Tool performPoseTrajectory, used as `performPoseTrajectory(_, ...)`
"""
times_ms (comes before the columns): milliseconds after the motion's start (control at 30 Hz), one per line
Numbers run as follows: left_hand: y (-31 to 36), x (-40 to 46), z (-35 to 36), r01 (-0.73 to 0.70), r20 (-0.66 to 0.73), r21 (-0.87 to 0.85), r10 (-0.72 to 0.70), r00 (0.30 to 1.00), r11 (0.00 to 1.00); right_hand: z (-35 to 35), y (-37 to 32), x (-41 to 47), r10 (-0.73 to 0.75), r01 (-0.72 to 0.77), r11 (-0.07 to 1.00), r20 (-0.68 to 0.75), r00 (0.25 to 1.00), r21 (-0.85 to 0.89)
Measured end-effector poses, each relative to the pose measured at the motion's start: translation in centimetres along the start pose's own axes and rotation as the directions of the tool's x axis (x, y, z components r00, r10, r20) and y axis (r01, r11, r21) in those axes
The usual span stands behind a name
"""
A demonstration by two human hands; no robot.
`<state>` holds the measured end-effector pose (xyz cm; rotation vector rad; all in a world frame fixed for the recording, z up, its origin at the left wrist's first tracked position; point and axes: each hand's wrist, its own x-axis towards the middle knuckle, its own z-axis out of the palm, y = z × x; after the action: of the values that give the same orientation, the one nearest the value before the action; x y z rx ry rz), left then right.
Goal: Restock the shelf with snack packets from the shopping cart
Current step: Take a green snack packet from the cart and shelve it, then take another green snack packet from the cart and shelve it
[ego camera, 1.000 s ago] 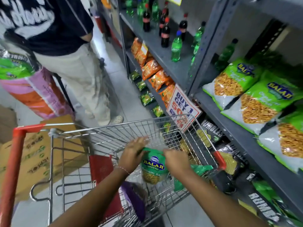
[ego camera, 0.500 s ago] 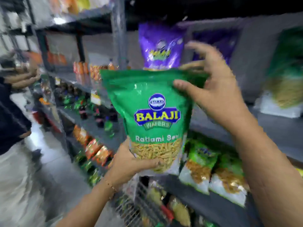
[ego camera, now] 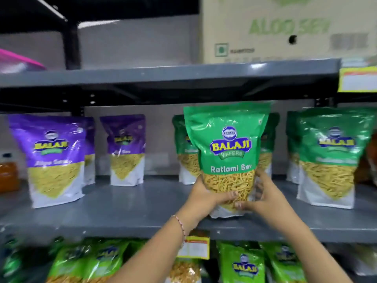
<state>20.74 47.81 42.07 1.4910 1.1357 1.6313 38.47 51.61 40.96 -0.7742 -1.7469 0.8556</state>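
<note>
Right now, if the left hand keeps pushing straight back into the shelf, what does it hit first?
Probably the green packet standing behind the held packet; the left hand points toward its base. Depth between them is unclear.

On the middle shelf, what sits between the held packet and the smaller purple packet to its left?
Head view: mostly bare shelf. A green packet stands behind the held packet, peeking out left, short of the purple packet.

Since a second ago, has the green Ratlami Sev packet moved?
Yes. The packet left the cart and now stands upright on the grey shelf, held by the left hand and right hand.
</note>
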Motion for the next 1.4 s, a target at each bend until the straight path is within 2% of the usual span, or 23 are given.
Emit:
performPoseTrajectory(167, -2.5, 4.2, 5.4, 0.094, 0.055, 0.049, -0.097, 0.994, 0.994, -4.5, 7.5, 2.9, 0.055, -0.057, 0.998, -0.084, 0.995, -0.027)
performPoseTrajectory(300, -3.2, 6.3, 6.3, 0.112, 0.075, 0.092, -0.119, 0.990, 0.989, -4.3, 4.8, 3.1, 0.189, -0.217, 0.965, -0.181, 0.965, -0.150)
performPoseTrajectory(433, -3.7, 7.8, 6.8, 0.162, 0.129, 0.142, -0.180, 0.975, 0.977, -4.2, 4.8, 4.3, 0.255, -0.297, 0.937, -0.223, 0.941, -0.181)
performPoseTrajectory(567, -3.4, 8.1, 7.6, 0.170, 0.115, 0.123, -0.184, 0.976, 0.978, -4.2, 4.7, 4.6, 0.275, -0.326, 0.923, -0.243, 0.930, -0.204)
performPoseTrajectory(867, -3.3, 7.6, 6.6, 0.213, 0.058, 0.198, -0.229, 0.972, 0.957, -4.1, 3.8, 3.8, 0.268, -0.311, 0.928, -0.211, 0.940, -0.204)
performPoseTrajectory(967, -2.0, 5.4, 4.4, 0.174, -0.029, 0.228, -0.172, 0.985, 0.958, -3.8, 2.1, 2.4, 0.146, -0.224, 0.943, -0.299, 0.943, -0.246)
performPoseTrajectory(1033, -1.3, 2.0, 1.7, 0.046, -0.054, 0.113, -0.040, 0.998, 0.993, -1.8, 1.1, 0.8, -0.075, -0.053, 0.954, -0.404, 0.912, -0.296)
performPoseTrajectory(1100, -1.4, -2.4, -2.2, -0.033, -0.204, 0.019, 0.037, 0.978, 0.999, 2.8, -0.1, -1.5, -0.244, 0.146, 0.956, -0.410, 0.879, -0.256)
performPoseTrajectory(1167, -1.5, -6.6, -5.7, -0.063, -0.378, -0.027, 0.049, 0.925, 0.998, 8.3, -1.2, -3.9, -0.367, 0.323, 0.929, -0.329, 0.870, -0.182)
performPoseTrajectory(1267, -1.7, -12.8, -10.9, -0.109, -0.553, 0.008, 0.095, 0.828, 0.994, 17.6, -2.5, -7.8, -0.448, 0.447, 0.894, -0.087, 0.890, -0.030)
performPoseTrajectory(1333, -2.5, -17.1, -14.4, -0.072, -0.636, 0.057, 0.092, 0.766, 0.996, 23.8, -2.3, -10.5, -0.471, 0.465, 0.882, 0.097, 0.877, 0.078)
performPoseTrajectory(1400, -4.4, -21.4, -17.9, 0.026, -0.701, 0.109, 0.059, 0.711, 0.994, 29.3, -1.3, -13.2, -0.450, 0.416, 0.892, 0.272, 0.850, 0.175)
